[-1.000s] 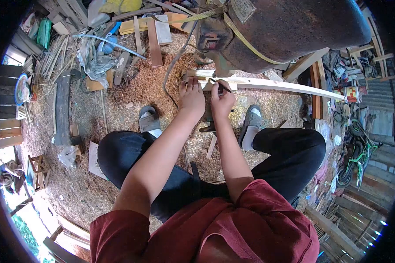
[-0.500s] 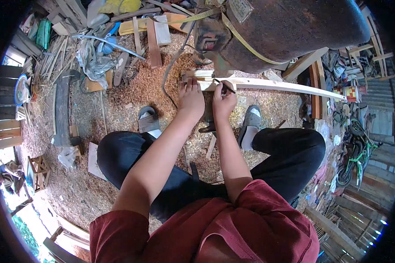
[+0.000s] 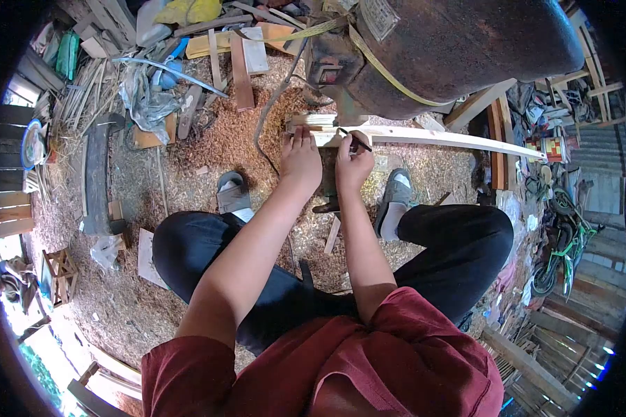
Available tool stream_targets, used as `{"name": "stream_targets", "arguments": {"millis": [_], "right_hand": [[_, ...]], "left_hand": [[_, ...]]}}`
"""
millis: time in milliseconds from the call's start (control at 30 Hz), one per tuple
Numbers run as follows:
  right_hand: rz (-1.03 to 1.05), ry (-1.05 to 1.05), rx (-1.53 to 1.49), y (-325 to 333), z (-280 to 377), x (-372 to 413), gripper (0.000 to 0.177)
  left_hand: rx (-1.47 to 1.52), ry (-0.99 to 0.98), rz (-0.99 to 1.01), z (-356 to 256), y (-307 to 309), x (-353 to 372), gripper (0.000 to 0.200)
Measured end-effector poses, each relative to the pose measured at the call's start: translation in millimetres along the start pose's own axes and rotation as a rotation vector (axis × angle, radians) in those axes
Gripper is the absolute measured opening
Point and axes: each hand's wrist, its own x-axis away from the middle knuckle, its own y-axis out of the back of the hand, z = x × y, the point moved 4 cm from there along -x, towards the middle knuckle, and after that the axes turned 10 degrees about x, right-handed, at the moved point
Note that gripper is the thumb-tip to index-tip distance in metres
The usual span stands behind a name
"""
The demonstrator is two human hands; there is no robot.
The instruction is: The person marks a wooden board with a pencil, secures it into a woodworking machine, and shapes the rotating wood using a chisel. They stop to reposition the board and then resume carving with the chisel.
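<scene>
A long pale wooden strip point(image 3: 452, 139) lies crosswise before me and reaches far to the right. My left hand point(image 3: 301, 161) rests on its left end, fingers stretched out over the wood. Just beyond those fingertips is a small brown strip point(image 3: 318, 128). My right hand point(image 3: 354, 165) pinches a dark, slim pen point(image 3: 360, 143), its tip close over the wood beside the left hand. Shorter pale wood pieces point(image 3: 300, 121) sit behind the left fingertips. Below the strip, between my hands, a dark metal support point(image 3: 329, 182) is partly covered.
A large rusty machine body point(image 3: 459, 55) with a yellow strap looms just past the strip. A dark cable point(image 3: 264, 128) runs down through wood shavings point(image 3: 219, 132). Loose boards point(image 3: 243, 73) lie at the back left, a heavy dark beam point(image 3: 99, 177) at left, a green motorbike point(image 3: 567, 247) at right.
The whole view has shifted very slightly. Both hands keep almost the same place on the wood, and the pen tip stays near the same spot.
</scene>
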Motion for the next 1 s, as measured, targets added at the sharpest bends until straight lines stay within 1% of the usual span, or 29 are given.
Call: {"name": "stream_targets", "arguments": {"millis": [167, 233, 367, 433, 467, 600, 667, 700, 767, 800, 833, 900, 1000], "right_hand": [[-0.015, 0.051, 0.009, -4, -6, 2, 0.019], [-0.010, 0.003, -0.023, -3, -8, 2, 0.019], [0.011, 0.024, -0.001, -5, -7, 3, 0.017], [0.024, -0.056, -0.072, -4, -7, 3, 0.016], [-0.005, 0.001, -0.079, -5, -9, 2, 0.018], [0.036, 0.020, -0.011, -2, -4, 3, 0.018], [-0.029, 0.006, -0.089, -4, -10, 2, 0.017], [-0.029, 0.006, -0.091, -5, -10, 2, 0.017], [-0.009, 0.053, 0.035, -4, -9, 3, 0.017], [-0.003, 0.049, 0.028, -4, -9, 3, 0.018], [-0.004, 0.050, 0.028, -3, -7, 3, 0.018], [-0.008, -0.010, -0.096, -3, -8, 2, 0.019], [0.032, 0.018, -0.035, -4, -9, 3, 0.018]], "left_hand": [[-0.006, 0.011, 0.030, -2, 3, 0, 0.059], [-0.006, 0.007, 0.035, -1, 2, -1, 0.059], [0.016, 0.000, 0.013, -1, -1, -2, 0.059], [0.009, -0.004, 0.024, -2, 0, -1, 0.059], [0.003, -0.006, 0.035, -1, 0, -1, 0.059], [0.031, -0.003, 0.047, -2, 1, -2, 0.059], [0.090, 0.003, 0.085, -1, 3, -2, 0.059], [0.089, 0.004, 0.084, 1, -1, -3, 0.059], [0.047, -0.011, -0.013, 0, -5, -3, 0.059], [0.048, -0.012, -0.013, -1, -4, -2, 0.059], [0.067, -0.009, 0.002, -1, -3, -1, 0.059], [0.083, -0.003, 0.014, 0, 0, -2, 0.058], [0.108, 0.008, 0.061, -2, 0, -1, 0.058]]}}
